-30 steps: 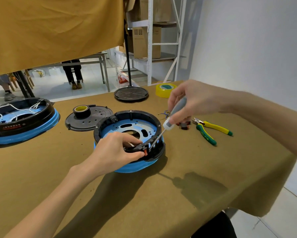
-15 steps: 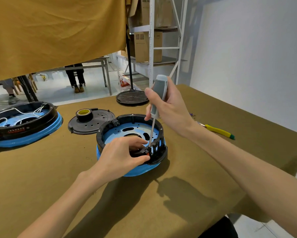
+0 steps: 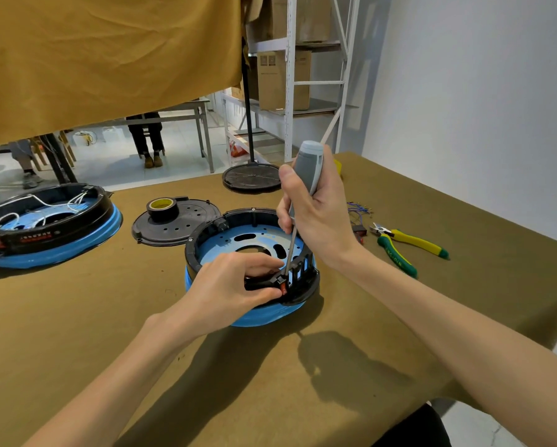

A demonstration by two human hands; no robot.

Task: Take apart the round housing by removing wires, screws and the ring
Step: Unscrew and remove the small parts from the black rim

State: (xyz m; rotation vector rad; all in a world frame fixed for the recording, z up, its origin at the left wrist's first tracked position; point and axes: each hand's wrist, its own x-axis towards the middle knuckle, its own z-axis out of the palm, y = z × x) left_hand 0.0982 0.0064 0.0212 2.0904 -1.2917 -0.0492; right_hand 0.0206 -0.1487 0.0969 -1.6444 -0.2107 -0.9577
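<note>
A brown-covered table (image 3: 431, 317) fills the lower frame, and the round housing (image 3: 251, 253), blue with a black ring (image 3: 203, 233) on its rim, sits at its centre. At the left edge lies a second wired housing (image 3: 48, 227), with a black cover plate (image 3: 177, 225) carrying a tape roll (image 3: 161, 208) between the 2 housings. The left hand (image 3: 235, 285) pinches the ring's near edge, the right hand (image 3: 315, 214) grips an upright screwdriver (image 3: 306, 175) with its tip at that spot, and green-and-yellow pliers (image 3: 406, 246) lie at right.

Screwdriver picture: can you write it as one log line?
right hand holds screwdriver, tip down at housing rim | left hand pinches black part on rim | pliers on table
</note>
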